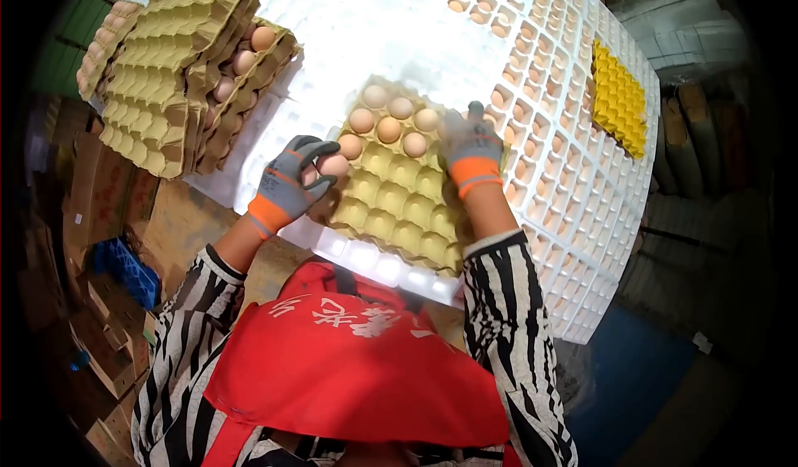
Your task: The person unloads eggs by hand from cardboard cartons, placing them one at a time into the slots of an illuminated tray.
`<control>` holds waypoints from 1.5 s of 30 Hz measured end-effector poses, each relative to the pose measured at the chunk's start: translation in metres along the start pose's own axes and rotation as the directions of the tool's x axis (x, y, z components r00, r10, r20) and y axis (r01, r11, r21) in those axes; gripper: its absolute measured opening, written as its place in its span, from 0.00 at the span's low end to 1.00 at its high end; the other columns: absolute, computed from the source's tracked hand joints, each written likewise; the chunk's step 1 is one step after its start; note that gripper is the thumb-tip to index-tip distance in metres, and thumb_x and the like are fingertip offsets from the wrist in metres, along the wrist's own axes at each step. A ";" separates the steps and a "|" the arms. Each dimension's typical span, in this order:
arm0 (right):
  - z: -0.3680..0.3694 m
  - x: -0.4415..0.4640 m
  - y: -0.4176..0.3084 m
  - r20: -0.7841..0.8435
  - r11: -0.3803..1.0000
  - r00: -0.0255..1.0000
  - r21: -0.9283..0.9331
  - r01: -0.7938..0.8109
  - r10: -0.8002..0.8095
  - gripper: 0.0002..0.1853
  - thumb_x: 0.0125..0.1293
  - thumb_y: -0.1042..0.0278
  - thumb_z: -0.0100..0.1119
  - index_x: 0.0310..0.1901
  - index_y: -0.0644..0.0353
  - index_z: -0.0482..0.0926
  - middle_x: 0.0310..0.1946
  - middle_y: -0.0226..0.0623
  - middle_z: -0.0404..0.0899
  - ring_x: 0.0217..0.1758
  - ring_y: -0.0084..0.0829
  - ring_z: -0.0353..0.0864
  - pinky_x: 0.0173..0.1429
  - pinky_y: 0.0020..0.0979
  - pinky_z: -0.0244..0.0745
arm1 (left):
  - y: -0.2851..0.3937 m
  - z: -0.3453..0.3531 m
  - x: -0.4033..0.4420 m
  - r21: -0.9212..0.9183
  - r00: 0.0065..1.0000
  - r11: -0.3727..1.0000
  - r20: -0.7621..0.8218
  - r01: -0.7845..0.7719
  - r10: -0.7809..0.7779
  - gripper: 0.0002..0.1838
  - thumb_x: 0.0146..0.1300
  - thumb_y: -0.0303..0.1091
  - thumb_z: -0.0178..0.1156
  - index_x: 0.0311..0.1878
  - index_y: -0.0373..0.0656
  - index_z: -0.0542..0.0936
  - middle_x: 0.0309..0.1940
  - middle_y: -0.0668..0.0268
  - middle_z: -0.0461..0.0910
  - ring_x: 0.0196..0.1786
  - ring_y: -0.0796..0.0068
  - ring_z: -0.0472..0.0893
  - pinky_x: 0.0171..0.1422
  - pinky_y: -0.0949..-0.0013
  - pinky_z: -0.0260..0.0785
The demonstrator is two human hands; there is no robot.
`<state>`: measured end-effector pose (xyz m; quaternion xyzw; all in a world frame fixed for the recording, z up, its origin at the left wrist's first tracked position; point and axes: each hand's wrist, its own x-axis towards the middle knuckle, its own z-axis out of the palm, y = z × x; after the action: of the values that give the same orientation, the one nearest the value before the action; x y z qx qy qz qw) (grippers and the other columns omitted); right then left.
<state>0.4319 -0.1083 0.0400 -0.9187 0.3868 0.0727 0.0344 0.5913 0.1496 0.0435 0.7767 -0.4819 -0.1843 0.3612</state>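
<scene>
Because the left hand (pixel 287 180) has its thumb and fingers curled around at least two eggs (pixel 332 165), a light, even squeeze would serve better than a hard pinch, as shells pressed together could crack. The outer egg sits between thumb and fingertips, beside the left edge of a cardboard tray (pixel 391 205), where it looks easiest to let go without disturbing the one nearer the palm. The right hand (pixel 475 147) is at the tray's far right side; it is blurred, so whether its fingers are spread or pinching something cannot be told.

Seven loose eggs sit in the tray's far cups, and the near cups are bare, so setting each egg low and squarely into its hollow, clear of its neighbours, seems wise. Farther out, white trays (pixel 573 176) of eggs spread to the right, with a yellow tray (pixel 619 101) upon them, and tilted cardboard trays (pixel 150 93) lean at left.
</scene>
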 end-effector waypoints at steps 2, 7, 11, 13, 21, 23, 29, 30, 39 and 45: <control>0.004 0.005 0.006 0.018 0.998 0.998 -0.017 0.053 -0.053 0.15 0.69 0.56 0.51 0.49 0.52 0.82 0.58 0.48 0.74 0.52 0.50 0.83 0.54 0.49 0.80 | 0.008 0.000 0.000 -0.066 0.999 0.997 -0.026 -0.034 0.032 0.24 0.55 0.29 0.70 0.58 0.44 0.82 0.50 0.58 0.80 0.52 0.56 0.81 0.56 0.61 0.75; -0.005 -0.038 0.078 -0.160 0.678 0.983 0.733 0.055 0.093 0.25 0.53 0.55 0.77 0.51 0.56 0.86 0.52 0.41 0.80 0.52 0.39 0.83 0.59 0.37 0.78 | 0.033 0.028 -0.015 -0.256 0.999 0.967 0.025 -0.019 0.026 0.25 0.54 0.26 0.70 0.58 0.42 0.82 0.50 0.57 0.80 0.53 0.56 0.80 0.58 0.60 0.74; 0.017 -0.124 0.150 -0.219 0.736 0.931 0.673 -0.073 0.291 0.22 0.51 0.64 0.80 0.49 0.56 0.86 0.49 0.42 0.82 0.51 0.40 0.83 0.57 0.38 0.79 | 0.054 0.060 -0.040 -0.232 0.991 0.968 0.067 -0.094 0.113 0.27 0.52 0.27 0.72 0.59 0.43 0.81 0.51 0.55 0.79 0.54 0.53 0.80 0.59 0.58 0.74; 0.027 -0.154 0.160 -0.122 0.764 0.943 0.622 -0.171 0.311 0.22 0.51 0.59 0.79 0.48 0.53 0.86 0.50 0.39 0.81 0.50 0.42 0.84 0.55 0.40 0.80 | 0.069 0.081 -0.052 -0.317 0.988 0.947 0.124 -0.051 0.095 0.27 0.52 0.28 0.73 0.58 0.43 0.81 0.51 0.54 0.79 0.54 0.52 0.80 0.57 0.58 0.75; 0.064 -0.182 0.149 -0.106 0.826 0.935 0.509 -0.241 0.338 0.22 0.61 0.53 0.69 0.56 0.50 0.83 0.59 0.41 0.78 0.64 0.45 0.78 0.64 0.42 0.74 | 0.143 0.146 -0.076 -0.264 0.921 0.955 0.321 -0.137 0.221 0.27 0.52 0.28 0.74 0.57 0.45 0.80 0.46 0.60 0.79 0.44 0.58 0.83 0.46 0.62 0.76; 0.080 -0.198 0.155 -0.121 0.632 0.941 0.766 -0.115 0.317 0.20 0.64 0.56 0.67 0.56 0.52 0.83 0.57 0.41 0.80 0.64 0.45 0.78 0.65 0.41 0.74 | 0.149 0.162 -0.086 -0.213 0.916 0.956 0.307 -0.200 0.260 0.27 0.51 0.29 0.74 0.57 0.45 0.80 0.46 0.60 0.79 0.44 0.57 0.83 0.46 0.61 0.77; 0.116 -0.217 0.156 0.035 0.354 0.977 0.929 -0.109 0.209 0.16 0.69 0.66 0.62 0.57 0.56 0.84 0.58 0.41 0.82 0.57 0.39 0.83 0.62 0.34 0.78 | 0.144 0.212 -0.124 0.123 0.888 0.943 0.394 -0.308 0.239 0.25 0.54 0.32 0.71 0.58 0.47 0.80 0.48 0.57 0.80 0.47 0.52 0.82 0.49 0.54 0.77; 0.116 -0.213 0.159 0.071 0.178 0.972 0.978 -0.112 0.223 0.17 0.69 0.66 0.61 0.58 0.58 0.82 0.57 0.40 0.82 0.56 0.36 0.82 0.60 0.32 0.78 | 0.140 0.220 -0.130 0.158 0.906 0.939 0.351 -0.306 0.236 0.25 0.54 0.33 0.71 0.57 0.46 0.80 0.48 0.57 0.79 0.47 0.52 0.82 0.49 0.54 0.77; 0.130 -0.203 0.124 -0.402 0.689 0.904 0.614 0.384 -0.145 0.26 0.67 0.75 0.57 0.67 0.65 0.71 0.66 0.47 0.75 0.64 0.42 0.80 0.68 0.37 0.73 | 0.154 0.231 -0.155 -0.227 0.998 0.973 0.019 -0.050 0.056 0.30 0.52 0.21 0.61 0.62 0.38 0.71 0.57 0.50 0.73 0.59 0.45 0.73 0.64 0.55 0.69; 0.111 -0.251 0.149 0.112 -0.073 0.991 0.990 -0.117 -0.071 0.25 0.72 0.72 0.59 0.69 0.65 0.70 0.62 0.40 0.79 0.65 0.32 0.78 0.66 0.32 0.75 | 0.163 0.254 -0.147 -0.132 0.929 0.929 -0.192 -0.345 0.318 0.32 0.50 0.20 0.70 0.60 0.39 0.71 0.58 0.50 0.74 0.59 0.47 0.77 0.60 0.54 0.74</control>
<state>0.1400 -0.0214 -0.0305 -0.5863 0.3288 -0.1741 0.7196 0.2612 0.1369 -0.0160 0.6644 -0.5576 -0.0933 0.4888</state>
